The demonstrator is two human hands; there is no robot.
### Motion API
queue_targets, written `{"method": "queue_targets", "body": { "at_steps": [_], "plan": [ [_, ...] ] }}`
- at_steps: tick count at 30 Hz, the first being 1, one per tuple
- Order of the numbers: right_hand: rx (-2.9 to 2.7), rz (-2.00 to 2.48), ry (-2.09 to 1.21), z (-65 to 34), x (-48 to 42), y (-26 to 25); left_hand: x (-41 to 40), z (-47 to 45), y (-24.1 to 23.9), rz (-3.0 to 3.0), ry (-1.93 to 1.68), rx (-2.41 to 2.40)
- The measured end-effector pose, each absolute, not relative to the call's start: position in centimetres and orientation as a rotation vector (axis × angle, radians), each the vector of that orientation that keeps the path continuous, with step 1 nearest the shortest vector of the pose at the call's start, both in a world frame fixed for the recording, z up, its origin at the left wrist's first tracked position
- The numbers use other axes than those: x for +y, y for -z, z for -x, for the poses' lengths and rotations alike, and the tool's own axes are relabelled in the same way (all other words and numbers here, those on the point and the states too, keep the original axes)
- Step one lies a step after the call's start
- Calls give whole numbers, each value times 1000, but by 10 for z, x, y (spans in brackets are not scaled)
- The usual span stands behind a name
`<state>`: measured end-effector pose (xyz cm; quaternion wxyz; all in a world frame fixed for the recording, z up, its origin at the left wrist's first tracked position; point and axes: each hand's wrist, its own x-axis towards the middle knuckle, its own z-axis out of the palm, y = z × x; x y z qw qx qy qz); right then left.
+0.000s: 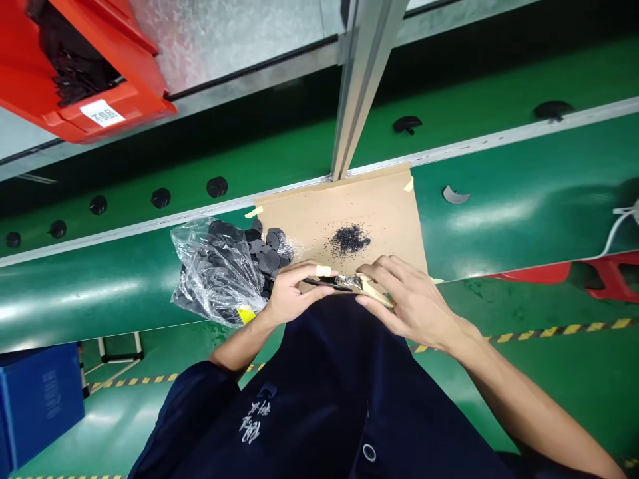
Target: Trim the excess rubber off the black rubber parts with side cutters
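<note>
Thin black piece sits crosswise, free end toward the tool

OK, so here's what I've got on the head cam. My left hand (293, 293) has its fingers pinched on a thin black piece (327, 287), and I'm seeing it nearly edge-on. My right hand (412, 293) is wrapped around a pale-handled tool (375, 291) with a shiny metal end pointing left.

The bit I'd watch is how those two line up. The piece's long axis runs left to right, dipping slightly toward the right, so its free end is right by the metal. Touching or just beside? Can't tell from here, and I can't make out the tool's gap either. Left hand's clearly the closer one, since it has the piece.

All this is over the near edge of the brown paper (392, 199) on the counter (124, 286), with the heap of black crumbs (351, 238) just beyond.
</note>
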<state>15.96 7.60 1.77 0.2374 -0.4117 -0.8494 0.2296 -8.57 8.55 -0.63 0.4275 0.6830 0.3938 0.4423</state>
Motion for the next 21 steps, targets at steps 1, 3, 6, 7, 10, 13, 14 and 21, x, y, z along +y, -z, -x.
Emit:
{"method": "queue_targets", "body": {
  "at_steps": [1, 3, 6, 7, 10, 13, 14, 21],
  "plan": [
    [-2336, 1114, -615, -160, 78, -18, 86, 86, 6, -1717, -1113, 981],
    [-2359, 1099, -582, -160, 81, -20, 86, 86, 5, -1735, -1126, 963],
    [-2406, 1083, -543, -161, 85, -23, 85, 86, 5, -1726, -1149, 946],
    [-2415, 1080, -534, -162, 85, -23, 85, 86, 5, -1718, -1153, 944],
    [-2414, 1078, -519, -165, 86, -26, 86, 83, 5, -1702, -1151, 937],
    [-2412, 1076, -486, -169, 86, -26, 88, 80, 6, -1685, -1147, 921],
    [-2415, 1076, -463, -170, 86, -25, 89, 78, 6, -1680, -1147, 917],
    [-2467, 1130, -280, -173, 81, -21, 90, 72, 9, -1693, -1117, 909]
  ]
}}
